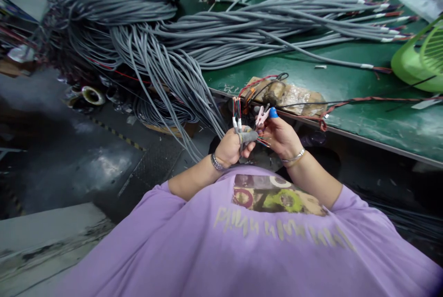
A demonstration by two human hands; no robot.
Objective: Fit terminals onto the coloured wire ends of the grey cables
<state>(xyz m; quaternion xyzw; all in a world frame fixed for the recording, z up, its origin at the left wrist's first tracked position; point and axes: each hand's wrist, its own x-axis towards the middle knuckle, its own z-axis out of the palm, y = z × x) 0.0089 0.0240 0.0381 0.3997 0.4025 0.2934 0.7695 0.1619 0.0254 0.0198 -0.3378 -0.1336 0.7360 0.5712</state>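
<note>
My left hand is closed around the end of a grey cable, whose thin coloured wires stick up above the fist. A grey sleeve covers one of its fingers. My right hand is closed too and pinches small pinkish clips and wire ends right beside the left hand. Its thumb wears a blue fingertip cover. Both hands are held close in front of my chest, just below the edge of the green workbench.
Big bundles of grey cables lie across the bench and hang over its left edge to the floor. A taped cardboard pad with red and black wires sits at the bench edge. A green fan stands at right. Tape rolls lie on the floor.
</note>
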